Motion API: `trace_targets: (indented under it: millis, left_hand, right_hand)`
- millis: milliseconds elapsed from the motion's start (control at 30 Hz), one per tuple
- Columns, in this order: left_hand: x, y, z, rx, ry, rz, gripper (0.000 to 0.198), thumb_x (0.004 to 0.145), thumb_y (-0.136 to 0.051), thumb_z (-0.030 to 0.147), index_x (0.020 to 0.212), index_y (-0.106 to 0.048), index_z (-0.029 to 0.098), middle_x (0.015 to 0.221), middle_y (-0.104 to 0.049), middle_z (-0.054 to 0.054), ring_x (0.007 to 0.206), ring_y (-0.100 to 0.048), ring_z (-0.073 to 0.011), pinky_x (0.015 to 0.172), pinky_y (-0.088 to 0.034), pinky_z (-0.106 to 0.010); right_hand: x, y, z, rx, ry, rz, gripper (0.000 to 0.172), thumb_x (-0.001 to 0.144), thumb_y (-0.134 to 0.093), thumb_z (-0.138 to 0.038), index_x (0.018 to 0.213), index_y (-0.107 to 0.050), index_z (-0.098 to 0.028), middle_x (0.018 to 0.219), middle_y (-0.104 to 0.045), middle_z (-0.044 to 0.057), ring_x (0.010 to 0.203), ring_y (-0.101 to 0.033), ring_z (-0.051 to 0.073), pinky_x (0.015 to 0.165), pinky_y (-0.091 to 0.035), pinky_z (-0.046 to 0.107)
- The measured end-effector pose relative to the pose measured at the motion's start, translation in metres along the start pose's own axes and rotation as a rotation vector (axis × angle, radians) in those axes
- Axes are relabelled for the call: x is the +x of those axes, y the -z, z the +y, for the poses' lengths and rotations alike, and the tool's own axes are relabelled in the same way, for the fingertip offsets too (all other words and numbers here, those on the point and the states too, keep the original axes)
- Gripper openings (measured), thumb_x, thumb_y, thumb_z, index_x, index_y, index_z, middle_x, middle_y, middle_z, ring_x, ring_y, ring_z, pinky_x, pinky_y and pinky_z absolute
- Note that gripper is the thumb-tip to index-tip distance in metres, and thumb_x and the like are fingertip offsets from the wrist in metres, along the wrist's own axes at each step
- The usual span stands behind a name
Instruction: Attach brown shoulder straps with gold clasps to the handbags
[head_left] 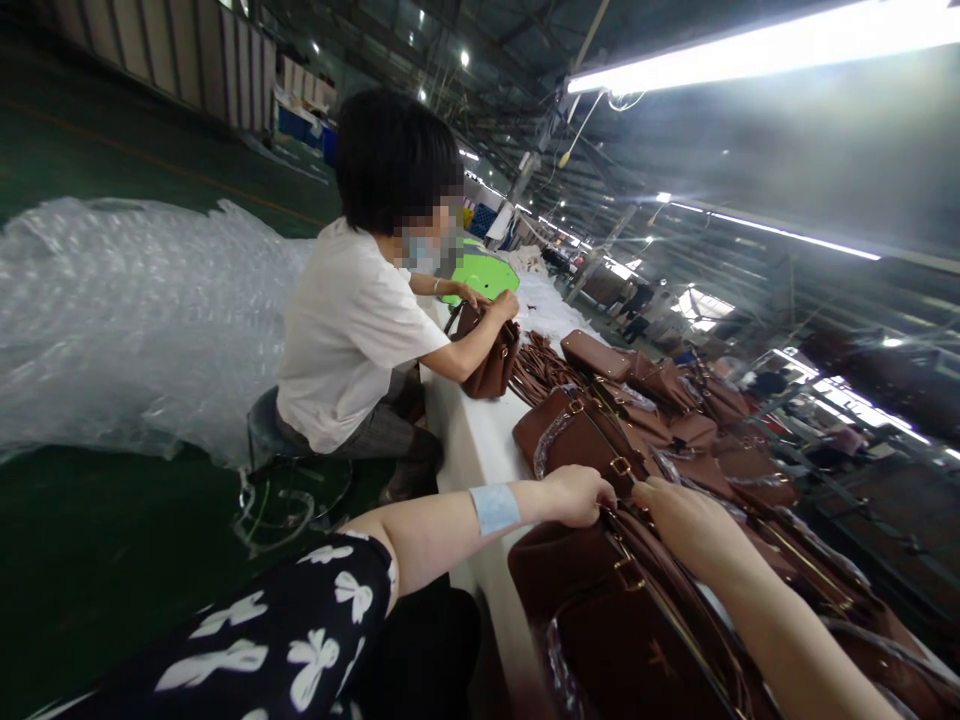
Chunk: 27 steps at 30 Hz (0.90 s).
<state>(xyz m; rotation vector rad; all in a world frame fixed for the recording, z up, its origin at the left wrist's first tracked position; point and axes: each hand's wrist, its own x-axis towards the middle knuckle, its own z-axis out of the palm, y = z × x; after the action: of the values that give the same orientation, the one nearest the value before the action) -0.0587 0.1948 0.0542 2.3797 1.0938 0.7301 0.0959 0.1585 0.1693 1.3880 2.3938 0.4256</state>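
— Nearest the camera on the white desk (480,440), what are the two hands on?
— A brown handbag (600,620), lying at the desk's near end, right in front of the wearer. Both hands meet at its top, where the strap (645,560) and a gold buckle (625,567) sit.
— How is the grip?
— The left hand (577,495) is curled closed, a fist on the bag's top edge by the strap. The right hand (679,510) touches the same spot from the other side. Its fingers bend down out of sight, so I cannot tell how tightly that grip is closed.
— Why hold it there?
— Probably because the top is where the fittings are. Pinning it from both sides would keep the soft bag from sliding.
— And beyond this handbag?
— A pile of brown handbags (675,420) sits just past it, some with clear film (541,450). They are crowded together along the desk, likely kept within arm's reach. Further beyond lies a bundle of brown straps (536,365).
— Anyone else?
— A co-worker (352,330), beyond and left of the handbag, is seated on a stool (262,435) at the desk's edge, with both hands on another brown bag (491,370) held at that edge. Behind that person, bubble wrap (127,320) heaps on the green floor (90,560), well apart from the near handbag.
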Motion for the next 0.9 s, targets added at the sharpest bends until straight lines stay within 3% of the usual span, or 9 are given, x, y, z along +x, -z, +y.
trace_targets:
  millis: [200,667,900]
  left_hand:
    - [-0.003,-0.003,0.0,0.007,-0.011,0.029,0.037,0.083,-0.05,0.016,0.114,-0.068,0.029,0.109,-0.067,-0.003,0.1,-0.065,-0.021,0.083,-0.052,-0.029]
    - [-0.003,-0.004,0.003,0.032,-0.007,0.026,0.037,0.083,-0.049,0.016,0.113,-0.067,0.029,0.108,-0.066,-0.004,0.098,-0.066,-0.0233,0.082,-0.053,-0.033]
    - [-0.006,-0.014,0.003,0.019,0.059,0.13,0.03,0.08,-0.05,0.017,0.106,-0.066,0.02,0.105,-0.066,-0.008,0.096,-0.066,-0.0255,0.083,-0.055,-0.035]
  right_hand:
    - [0.004,0.004,0.001,-0.119,0.046,-0.013,0.026,0.09,-0.042,-0.01,0.09,-0.065,-0.021,0.094,-0.067,0.008,0.094,-0.063,0.025,0.073,-0.037,0.034]
    - [0.009,-0.001,-0.012,-0.202,0.148,0.039,0.023,0.092,-0.048,-0.015,0.094,-0.071,-0.018,0.098,-0.069,0.01,0.1,-0.061,0.027,0.088,-0.041,0.038]
    - [0.013,-0.016,-0.02,-0.207,0.133,0.044,0.027,0.092,-0.044,-0.01,0.098,-0.07,-0.017,0.095,-0.071,0.01,0.096,-0.065,0.027,0.081,-0.042,0.036]
